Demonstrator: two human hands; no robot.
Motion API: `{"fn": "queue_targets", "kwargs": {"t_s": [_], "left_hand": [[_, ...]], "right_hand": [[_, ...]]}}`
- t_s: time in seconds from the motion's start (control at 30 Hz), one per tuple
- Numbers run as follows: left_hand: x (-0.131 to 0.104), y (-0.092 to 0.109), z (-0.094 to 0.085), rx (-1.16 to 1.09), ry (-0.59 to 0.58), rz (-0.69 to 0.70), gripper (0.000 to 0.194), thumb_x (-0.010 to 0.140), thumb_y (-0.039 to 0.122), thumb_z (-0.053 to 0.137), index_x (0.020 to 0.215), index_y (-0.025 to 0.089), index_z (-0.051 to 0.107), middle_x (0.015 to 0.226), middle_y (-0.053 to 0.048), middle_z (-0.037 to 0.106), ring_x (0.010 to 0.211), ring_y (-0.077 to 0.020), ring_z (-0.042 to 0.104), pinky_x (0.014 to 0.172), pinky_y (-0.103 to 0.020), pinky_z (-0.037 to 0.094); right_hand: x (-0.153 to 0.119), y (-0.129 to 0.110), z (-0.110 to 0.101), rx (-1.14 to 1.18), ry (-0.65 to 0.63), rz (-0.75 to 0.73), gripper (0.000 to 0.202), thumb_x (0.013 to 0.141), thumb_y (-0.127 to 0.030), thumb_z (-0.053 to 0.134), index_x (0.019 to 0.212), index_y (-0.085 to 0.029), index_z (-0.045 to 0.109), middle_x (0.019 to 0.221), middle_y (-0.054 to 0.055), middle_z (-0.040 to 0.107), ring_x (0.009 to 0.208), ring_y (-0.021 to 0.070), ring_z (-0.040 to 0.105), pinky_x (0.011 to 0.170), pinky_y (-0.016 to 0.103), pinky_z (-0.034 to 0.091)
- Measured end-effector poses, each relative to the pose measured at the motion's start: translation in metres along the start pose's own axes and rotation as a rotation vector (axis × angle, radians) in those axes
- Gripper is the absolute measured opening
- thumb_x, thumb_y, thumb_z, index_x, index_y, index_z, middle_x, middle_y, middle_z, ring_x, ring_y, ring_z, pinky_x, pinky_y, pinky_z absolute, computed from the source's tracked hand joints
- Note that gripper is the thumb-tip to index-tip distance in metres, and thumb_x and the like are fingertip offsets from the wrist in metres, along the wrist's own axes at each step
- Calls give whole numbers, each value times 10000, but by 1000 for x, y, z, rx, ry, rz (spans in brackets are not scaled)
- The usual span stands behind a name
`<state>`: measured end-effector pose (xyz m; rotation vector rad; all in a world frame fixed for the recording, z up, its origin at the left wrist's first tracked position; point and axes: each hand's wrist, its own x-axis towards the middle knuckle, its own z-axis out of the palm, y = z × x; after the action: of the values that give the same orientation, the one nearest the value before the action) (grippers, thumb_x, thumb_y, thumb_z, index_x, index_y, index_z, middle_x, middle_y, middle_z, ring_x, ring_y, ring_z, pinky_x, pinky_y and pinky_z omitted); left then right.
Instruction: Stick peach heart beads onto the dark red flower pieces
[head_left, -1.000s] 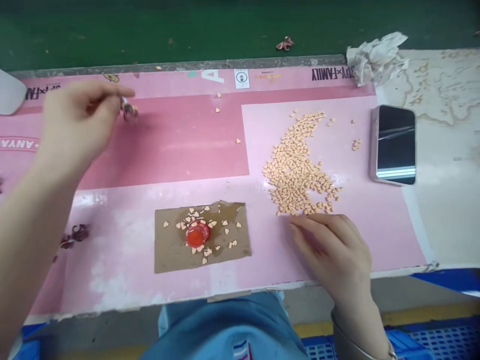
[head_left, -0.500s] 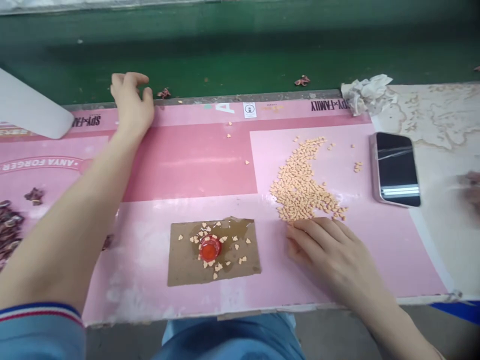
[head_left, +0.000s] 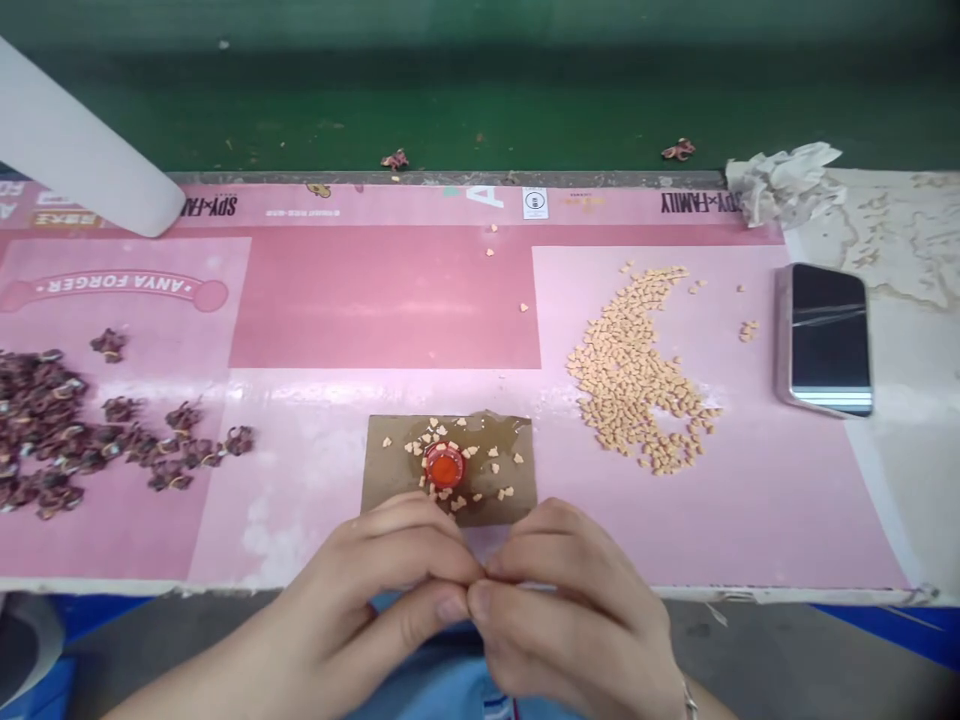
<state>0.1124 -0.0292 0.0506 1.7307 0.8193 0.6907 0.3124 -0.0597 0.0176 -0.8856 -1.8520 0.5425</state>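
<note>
My left hand (head_left: 390, 585) and my right hand (head_left: 574, 600) meet at the table's front edge, fingertips pressed together. Both are closed in a pinch; whatever lies between the fingertips is too small or hidden to make out. Just beyond them lies a brown cardboard piece (head_left: 382, 475), partly covered by my fingers and wet-looking in places. A small round red thing with an orange centre (head_left: 445, 466) sits on it, ringed by scattered small beige pieces. To the right spreads a pile of those beige pieces (head_left: 622, 370). Dark purplish, crumpled flower-like pieces (head_left: 56, 420) are heaped at the left.
A phone (head_left: 829, 340) lies at the right, with crumpled white tissue (head_left: 784, 185) behind it. A white, smooth rounded object (head_left: 90, 150) slants in from the upper left. Beyond the pink printed table cover (head_left: 390, 300) runs a green surface (head_left: 480, 120) bearing two dark pieces.
My left hand has come back from the table's far edge to the front. My right hand has left the beige pile and moved left to meet it. The view has shifted somewhat.
</note>
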Motion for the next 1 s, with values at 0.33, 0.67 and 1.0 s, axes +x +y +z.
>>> {"fn": "queue_targets", "kwargs": {"t_s": [0.33, 0.67, 1.0], "left_hand": [[-34, -26, 31, 555, 374, 210, 129, 1040, 96, 592, 1006, 172, 691, 808, -36, 763, 751, -158, 681, 800, -243, 601], [-51, -41, 20, 776, 347, 193, 147, 1061, 200, 601, 1132, 218, 729, 858, -22, 789, 758, -187, 691, 757, -325, 586], [-105, -68, -40, 1065, 660, -429, 476, 1113, 467, 485, 1581, 380, 511, 1552, -64, 573, 1490, -478, 503, 991, -809, 464]], "right_hand": [[-8, -4, 8, -250, -74, 74, 137, 956, -44, 660, 930, -173, 698, 771, 5, 741, 691, 121, 678, 678, 234, 605], [-5, 10, -7, -187, -108, 213, 176, 961, -43, 643, 934, -211, 688, 818, 6, 752, 679, 120, 718, 640, 206, 633], [-10, 61, -20, -549, -115, 176, 119, 1004, -118, 675, 941, -213, 712, 866, 20, 790, 734, 156, 756, 657, 255, 639]]}}
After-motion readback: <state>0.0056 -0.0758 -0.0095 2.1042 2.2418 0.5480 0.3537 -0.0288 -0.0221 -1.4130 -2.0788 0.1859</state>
